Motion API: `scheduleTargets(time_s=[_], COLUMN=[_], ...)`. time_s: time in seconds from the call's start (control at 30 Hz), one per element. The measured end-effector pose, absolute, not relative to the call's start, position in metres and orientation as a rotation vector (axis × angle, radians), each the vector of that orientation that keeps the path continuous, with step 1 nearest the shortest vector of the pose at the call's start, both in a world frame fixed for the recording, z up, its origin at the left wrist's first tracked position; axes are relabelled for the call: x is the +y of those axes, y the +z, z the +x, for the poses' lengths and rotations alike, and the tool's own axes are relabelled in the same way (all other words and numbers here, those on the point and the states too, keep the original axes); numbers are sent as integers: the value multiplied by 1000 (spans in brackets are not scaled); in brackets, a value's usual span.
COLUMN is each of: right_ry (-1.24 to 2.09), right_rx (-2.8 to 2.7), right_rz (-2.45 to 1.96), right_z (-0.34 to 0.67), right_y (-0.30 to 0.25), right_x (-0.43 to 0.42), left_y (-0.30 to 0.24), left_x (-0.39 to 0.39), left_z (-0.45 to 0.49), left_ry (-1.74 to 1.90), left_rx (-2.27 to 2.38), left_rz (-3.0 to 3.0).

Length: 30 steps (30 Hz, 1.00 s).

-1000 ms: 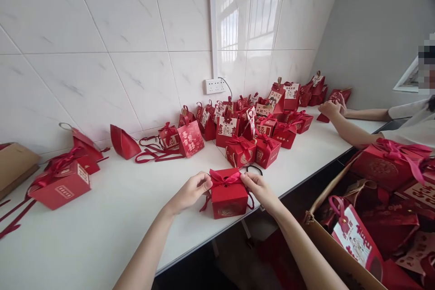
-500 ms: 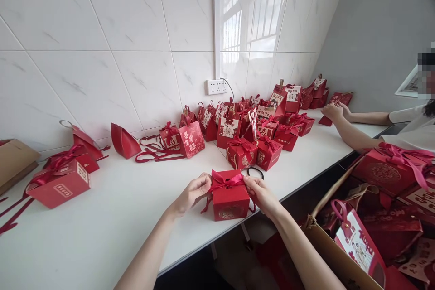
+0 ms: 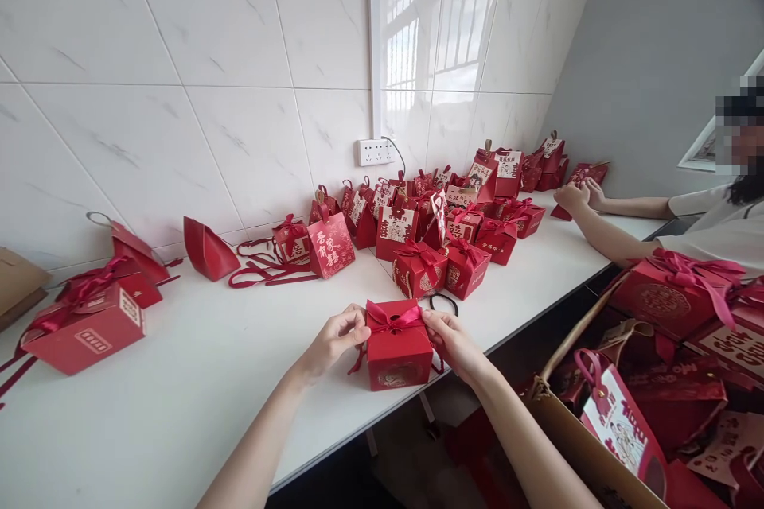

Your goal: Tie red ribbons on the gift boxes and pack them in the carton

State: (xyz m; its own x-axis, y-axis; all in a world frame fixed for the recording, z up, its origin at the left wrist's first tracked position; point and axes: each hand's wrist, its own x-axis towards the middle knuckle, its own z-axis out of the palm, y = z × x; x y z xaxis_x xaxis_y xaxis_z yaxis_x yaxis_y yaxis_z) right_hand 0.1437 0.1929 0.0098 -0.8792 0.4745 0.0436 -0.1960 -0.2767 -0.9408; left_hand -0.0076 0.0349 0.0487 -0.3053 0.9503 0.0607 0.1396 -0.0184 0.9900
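Observation:
A red gift box [image 3: 399,362] stands near the front edge of the white counter, with a shiny red ribbon [image 3: 395,321] tied in a bow on its top. At the bow's left side, my left hand [image 3: 340,338] is closed, thumb against the curled fingers on a ribbon loop. My right hand [image 3: 452,340] pinches the bow's right loop, its fingers by the box's right top edge. Ribbon tails hang down both sides of the box. Behind my right hand lies a thin black loop [image 3: 445,304].
Several red gift boxes [image 3: 421,266] crowd the counter [image 3: 196,382] along the tiled wall. More boxes sit at the left beside a brown carton [image 3: 17,286]. At lower right, an open cardboard box [image 3: 573,437] holds red boxes. Another person's hands [image 3: 578,195] work at the far right.
The view has turned slightly right, so everything shifts a little left. Both hands stay at the bow, and the box stays in place on the counter.

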Motion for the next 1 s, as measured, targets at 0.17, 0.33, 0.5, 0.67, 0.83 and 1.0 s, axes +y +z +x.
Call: scheduleTargets(time_s=[0.17, 0.33, 0.5, 0.67, 0.83, 1.0], right_ry=[2205, 2234, 2242, 2218, 2183, 2175], right_rx=[-1493, -1402, -1411, -1462, -1489, -1514], right_rz=[-364, -390, -357, -328, -328, -392], right_z=[142, 138, 136, 137, 137, 141], right_y=[4, 1, 0, 2, 0, 0], right_x=[192, 189, 190, 190, 189, 189], left_y=[48, 49, 43, 38, 43, 47], left_x=[36, 36, 36, 38, 40, 39], left_z=[-9, -9, -11, -10, -7, -6], left_ry=[1361, 1355, 1361, 1387, 1365, 1340], left_rx=[1566, 1560, 1555, 1600, 1760, 1837], left_rz=[1206, 1219, 1235, 1215, 1243, 1316])
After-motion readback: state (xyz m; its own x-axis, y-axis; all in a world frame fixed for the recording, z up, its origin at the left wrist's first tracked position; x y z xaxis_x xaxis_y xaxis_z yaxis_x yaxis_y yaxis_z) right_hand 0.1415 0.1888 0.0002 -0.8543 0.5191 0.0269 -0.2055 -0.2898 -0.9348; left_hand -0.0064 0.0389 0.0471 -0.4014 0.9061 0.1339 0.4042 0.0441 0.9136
